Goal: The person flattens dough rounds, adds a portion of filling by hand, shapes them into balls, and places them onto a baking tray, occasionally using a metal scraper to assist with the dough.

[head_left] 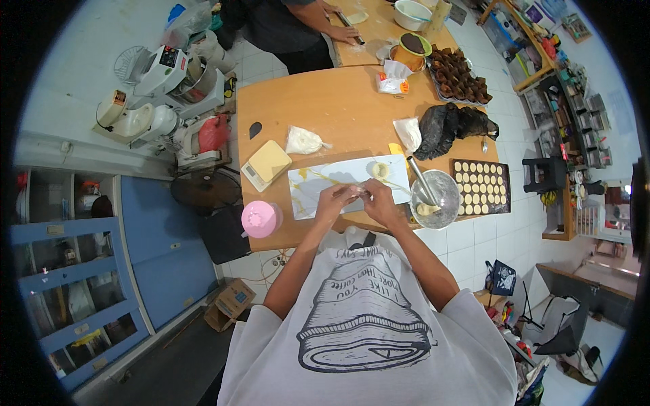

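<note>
Your left hand [336, 201] and right hand [378, 202] pinch a small pale piece [354, 192] by the near edge of the table [325, 98]; probably light, soft, easily torn, so grip its rim gently.

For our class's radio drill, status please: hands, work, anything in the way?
Left hand and right hand close together, anything held too small to tell. White, gold-veined rectangular board beneath. Round grey bowl off to right, not between hands and board.
</note>
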{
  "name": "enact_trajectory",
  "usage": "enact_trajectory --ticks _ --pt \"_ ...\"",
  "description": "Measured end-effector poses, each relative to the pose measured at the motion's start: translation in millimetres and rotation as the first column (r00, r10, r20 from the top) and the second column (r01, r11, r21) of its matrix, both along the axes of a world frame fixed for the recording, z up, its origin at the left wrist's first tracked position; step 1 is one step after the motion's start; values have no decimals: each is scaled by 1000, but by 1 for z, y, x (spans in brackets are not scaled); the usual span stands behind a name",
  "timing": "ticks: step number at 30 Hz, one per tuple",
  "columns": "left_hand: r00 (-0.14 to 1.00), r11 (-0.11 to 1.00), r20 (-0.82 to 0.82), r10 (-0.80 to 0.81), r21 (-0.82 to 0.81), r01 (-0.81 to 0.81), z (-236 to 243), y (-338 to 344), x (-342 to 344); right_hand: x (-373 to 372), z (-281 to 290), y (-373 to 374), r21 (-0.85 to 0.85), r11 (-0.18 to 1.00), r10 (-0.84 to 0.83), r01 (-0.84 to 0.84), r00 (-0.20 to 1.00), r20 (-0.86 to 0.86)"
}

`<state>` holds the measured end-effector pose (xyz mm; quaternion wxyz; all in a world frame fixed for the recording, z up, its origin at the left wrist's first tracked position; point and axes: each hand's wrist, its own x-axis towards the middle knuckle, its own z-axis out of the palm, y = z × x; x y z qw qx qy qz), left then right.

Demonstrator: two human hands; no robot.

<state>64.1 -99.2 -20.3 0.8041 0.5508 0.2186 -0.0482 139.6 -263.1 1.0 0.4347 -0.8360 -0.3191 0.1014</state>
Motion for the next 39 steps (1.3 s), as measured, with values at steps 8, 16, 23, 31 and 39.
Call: enact_trajectory --ticks 8,16,23,31,39 --pt "972 970 -16 233 77 -231 -11 18 -15 -14 34 19 228 970 -37 89 974 -225" --pt "973 972 59 222 -87 -216 55 -31 5 16 57 63 303 946 -106 116 993 -47" --pt "944 909 -75 323 -253 -331 70 -27 -2 15 68 66 269 961 -74 66 997 19" --pt "979 937 66 193 -310 -163 52 -41 -11 10 33 48 312 906 -131 287 889 -438" --pt "945 990 303 124 32 -140 8 -54 1 10 41 49 432 817 -60 381 802 -594"
